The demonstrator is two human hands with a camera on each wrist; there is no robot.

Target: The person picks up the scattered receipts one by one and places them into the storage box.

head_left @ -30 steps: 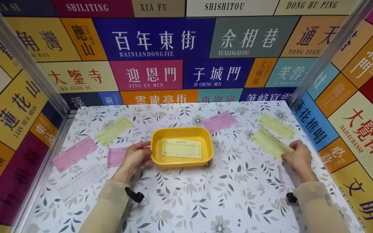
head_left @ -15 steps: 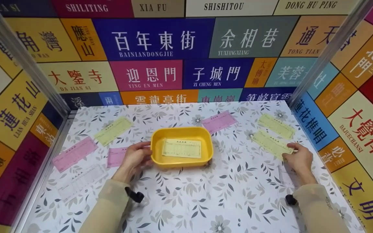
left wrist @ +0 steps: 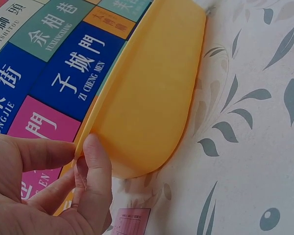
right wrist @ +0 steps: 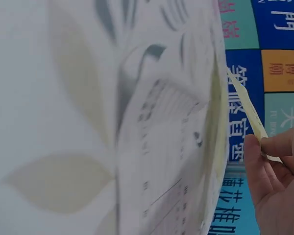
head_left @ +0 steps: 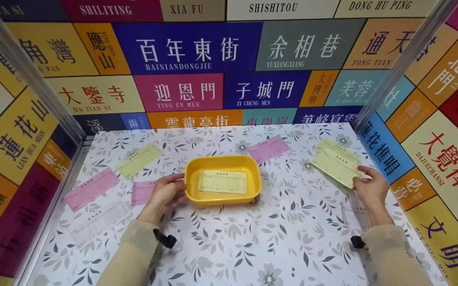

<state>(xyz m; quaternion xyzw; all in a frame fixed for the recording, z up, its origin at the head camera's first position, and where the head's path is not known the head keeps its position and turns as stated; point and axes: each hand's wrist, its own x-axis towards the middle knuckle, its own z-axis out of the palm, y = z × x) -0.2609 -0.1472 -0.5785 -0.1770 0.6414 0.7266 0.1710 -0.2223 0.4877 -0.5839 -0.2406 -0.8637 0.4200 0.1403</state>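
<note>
In the head view my left hand (head_left: 167,193) holds the left end of a yellow plastic tray (head_left: 222,201). The left wrist view shows its thumb and fingertips pinching the tray's rim (left wrist: 100,115). A yellow paper slip (head_left: 223,187), printed like a form, lies in the tray. At the right, my right hand (head_left: 372,188) pinches the near right corner of another yellow slip (head_left: 337,166), which is raised and overlaps a yellow slip (head_left: 326,145) behind it. A darker greenish strip shows along its lower edge. The right wrist view shows the held slip (right wrist: 249,110) edge-on between thumb and fingers.
Pink slips (head_left: 93,188) (head_left: 268,149) and a yellow slip (head_left: 138,161) lie about the flower-patterned tabletop (head_left: 229,238). Pale slips lie at the left (head_left: 101,223) and near my right wrist (head_left: 354,214). Walls with printed signs (head_left: 189,47) enclose the back and sides.
My right hand has moved up and slightly away from me, lifting the yellow slip that lay flat under its fingers. My left hand and the tray have stayed put.
</note>
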